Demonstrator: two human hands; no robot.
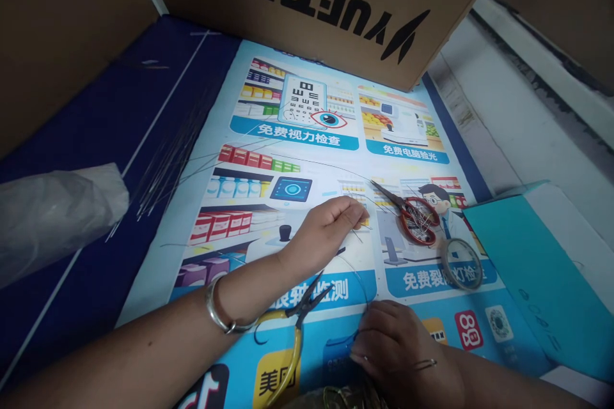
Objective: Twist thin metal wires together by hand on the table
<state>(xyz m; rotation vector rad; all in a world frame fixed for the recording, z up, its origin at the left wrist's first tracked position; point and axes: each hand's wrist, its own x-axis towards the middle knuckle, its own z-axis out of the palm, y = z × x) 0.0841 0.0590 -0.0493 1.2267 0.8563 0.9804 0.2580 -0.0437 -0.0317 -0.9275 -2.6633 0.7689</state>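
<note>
My left hand (333, 223), with a silver bangle on its wrist, is closed in a pinch over the printed sheet. Thin wire ends show at its fingertips. Nearer to me, my right hand (396, 348) is closed round a thin curved wire (357, 275) that rises from its fingers. Its fingertips are partly hidden. Pliers with yellow handles (300, 326) lie with jaws apart below my left wrist. Beyond my hands are red-handled scissors (415, 217), with small pale wire pieces at their handles. A roll of clear tape (461, 264) lies beside them.
A large cardboard box (336, 6) stands at the back. Loose straight wires (167, 160) lie on the left, near a plastic-wrapped roll (62, 220). A turquoise box (537, 275) is at the right. Something brownish (336, 397) sits at the bottom edge, mostly cut off.
</note>
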